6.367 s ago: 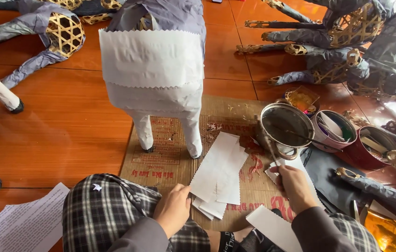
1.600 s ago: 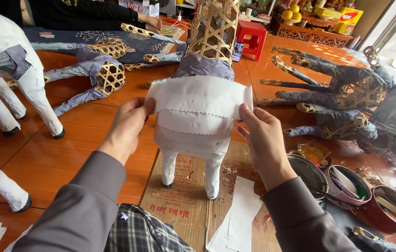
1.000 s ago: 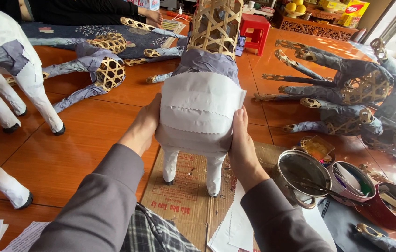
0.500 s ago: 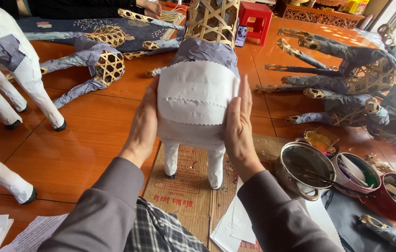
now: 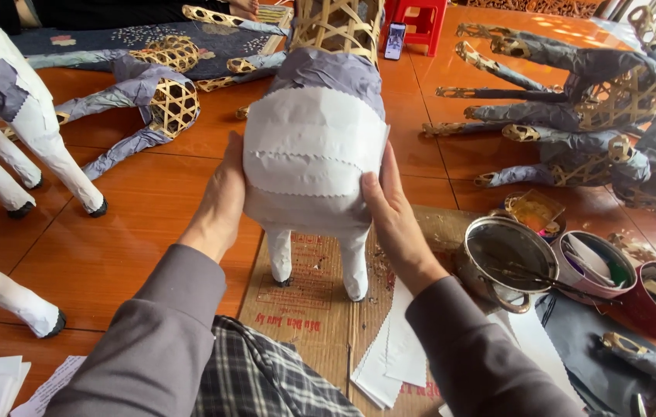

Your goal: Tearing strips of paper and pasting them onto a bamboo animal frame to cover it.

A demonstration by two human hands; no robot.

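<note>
A bamboo-frame animal figure (image 5: 314,154) stands on a sheet of cardboard (image 5: 297,297), its rump and legs covered in white paper strips with zigzag edges, grey paper higher up. My left hand (image 5: 223,197) lies flat against the figure's left flank. My right hand (image 5: 389,212) presses flat on its right flank, over the end of the top white strip. Neither hand grips anything.
White paper strips (image 5: 393,359) lie on the cardboard by my right forearm. A metal pot (image 5: 501,262) and two tins (image 5: 594,270) stand at right. Grey-papered bamboo figures (image 5: 575,100) lie at back right, another (image 5: 150,104) at back left. White figure legs (image 5: 27,147) stand left.
A white strip held stretched between both hands was laid over the figure's rump. Both hands then slid down and pressed its ends against the flanks.
</note>
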